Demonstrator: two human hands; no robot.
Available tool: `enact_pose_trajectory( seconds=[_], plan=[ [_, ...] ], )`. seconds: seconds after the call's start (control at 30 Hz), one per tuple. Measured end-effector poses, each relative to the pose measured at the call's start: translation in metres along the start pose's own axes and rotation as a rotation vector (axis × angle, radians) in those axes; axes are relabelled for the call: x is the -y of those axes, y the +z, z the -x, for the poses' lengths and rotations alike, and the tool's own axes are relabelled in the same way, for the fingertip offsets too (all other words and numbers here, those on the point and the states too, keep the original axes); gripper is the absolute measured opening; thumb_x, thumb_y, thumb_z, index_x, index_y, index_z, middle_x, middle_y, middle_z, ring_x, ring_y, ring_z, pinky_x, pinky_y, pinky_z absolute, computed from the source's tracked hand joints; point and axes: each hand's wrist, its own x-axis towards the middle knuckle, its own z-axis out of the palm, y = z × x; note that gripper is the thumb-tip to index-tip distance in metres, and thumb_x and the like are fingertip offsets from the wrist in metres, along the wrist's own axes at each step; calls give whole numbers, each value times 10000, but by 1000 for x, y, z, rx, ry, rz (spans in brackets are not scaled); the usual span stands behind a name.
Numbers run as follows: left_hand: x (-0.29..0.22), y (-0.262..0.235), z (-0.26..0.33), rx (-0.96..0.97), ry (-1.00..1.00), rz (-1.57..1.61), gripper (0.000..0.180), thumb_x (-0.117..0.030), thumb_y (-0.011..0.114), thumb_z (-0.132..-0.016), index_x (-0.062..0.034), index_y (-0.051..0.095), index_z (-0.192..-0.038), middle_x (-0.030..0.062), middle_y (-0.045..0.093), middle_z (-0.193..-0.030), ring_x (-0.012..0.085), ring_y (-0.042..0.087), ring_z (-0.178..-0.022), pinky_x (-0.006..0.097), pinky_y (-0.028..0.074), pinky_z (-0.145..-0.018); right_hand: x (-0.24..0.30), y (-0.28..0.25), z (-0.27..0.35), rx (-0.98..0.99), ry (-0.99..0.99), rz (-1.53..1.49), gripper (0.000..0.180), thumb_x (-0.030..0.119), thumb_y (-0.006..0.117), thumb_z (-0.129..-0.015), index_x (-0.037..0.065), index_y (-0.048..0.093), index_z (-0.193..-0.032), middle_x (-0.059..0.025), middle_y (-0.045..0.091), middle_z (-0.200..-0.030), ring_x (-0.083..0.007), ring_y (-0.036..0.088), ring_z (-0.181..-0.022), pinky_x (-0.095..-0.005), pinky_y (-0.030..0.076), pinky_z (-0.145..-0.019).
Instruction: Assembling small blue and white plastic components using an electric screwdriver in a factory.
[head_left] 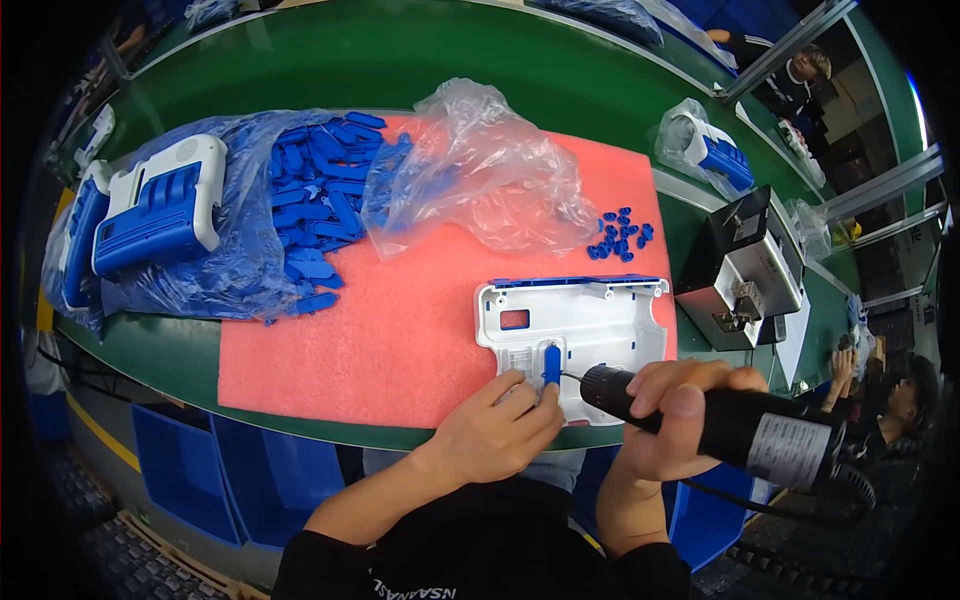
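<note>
A white plastic housing shell (615,345) lies open side up near the mat's front edge, with a blue strip along its far rim. An elongated blue plastic piece (552,364) sits inside it, left of the middle. My left hand (500,428) has its fingers closed at the near end of that piece, steadying it against the shell. My right hand (668,415) grips a black corded electric screwdriver (735,428), tilted with its bit pointing left. The bit's tip reaches the blue piece's right side; whether a screw is there is too small to tell.
A pink foam mat (330,360) covers the green bench. Left are a bag of blue pieces (315,190) and assembled white-and-blue housings (160,205). Crumpled clear plastic (490,170), small blue parts (622,235) and a metal-fronted box (745,270) stand beyond and right. Blue bins (185,465) sit below.
</note>
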Motion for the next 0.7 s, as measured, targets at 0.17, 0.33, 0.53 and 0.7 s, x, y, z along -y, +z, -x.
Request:
enact_pose_trajectory(
  seconds=[0.17, 0.33, 0.53, 0.7],
  plan=[
    [-2, -3, -3, 72, 26, -11, 182, -143, 578, -734, -24, 620, -865, 106, 593, -963, 206, 523, -800, 341, 454, -812, 2, -9, 7, 127, 44, 52, 369, 57, 626, -799, 82, 320, -1004, -67, 469, -653, -147, 475, -456, -315, 472, -482],
    [-4, -5, -5, 69, 49, -9, 202, -149, 641, -709, -44, 630, -882, 87, 598, -992, 209, 524, -782, 339, 458, -784, 0, -23, 4, 349, 19, 163, 388, 31, 625, -808, 55, 308, -1031, -93, 549, -710, -167, 584, -597, -309, 496, -558],
    [-4, -1, -3, 41, 31, -35, 214, -144, 678, -697, -40, 637, -879, 85, 614, -981, 211, 525, -757, 346, 464, -750, -6, -64, -58, -136, 60, -25, 308, 55, 554, -848, -26, 436, -1120, -60, 493, -620, -133, 498, -468, -292, 453, -484],
    [-10, -2, -10, 34, 13, -41, 214, -142, 688, -702, -35, 633, -880, 75, 613, -979, 220, 515, -747, 346, 456, -752, -2, -138, -142, -474, -140, 294, 305, 19, 628, -818, -53, 482, -1076, -43, 553, -652, -105, 527, -514, -230, 420, -516]
  ],
)
